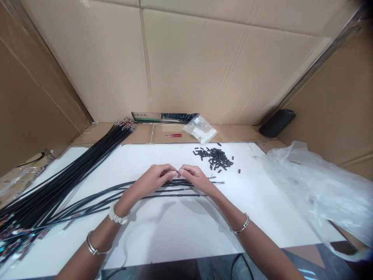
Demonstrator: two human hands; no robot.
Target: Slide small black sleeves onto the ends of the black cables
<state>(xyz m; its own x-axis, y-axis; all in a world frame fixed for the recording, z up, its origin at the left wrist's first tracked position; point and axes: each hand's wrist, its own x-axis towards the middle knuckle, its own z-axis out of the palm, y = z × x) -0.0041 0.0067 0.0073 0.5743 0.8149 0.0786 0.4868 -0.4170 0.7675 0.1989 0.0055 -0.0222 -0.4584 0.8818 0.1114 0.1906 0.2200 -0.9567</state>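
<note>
My left hand (154, 178) and my right hand (196, 178) meet above the middle of the white table, thumbs and fingers pinched close together. Between the fingertips is a small dark piece, mostly hidden, so I cannot tell its kind. Under and beside both hands run several black cables (107, 191), their stripped ends with thin coloured wires (218, 182) pointing right. Beyond my right hand lies a loose pile of short black tube pieces (218, 157), with a single black piece (239, 171) apart from it.
A thick bundle of black cables (84, 161) slants across the left side. At the back are red-handled snips (175, 135) and a clear bag (201, 129) with white contents. A black cylinder (276, 123) stands back right, crumpled plastic sheeting (320, 190) covers the right, and cardboard walls (192, 58) surround the table.
</note>
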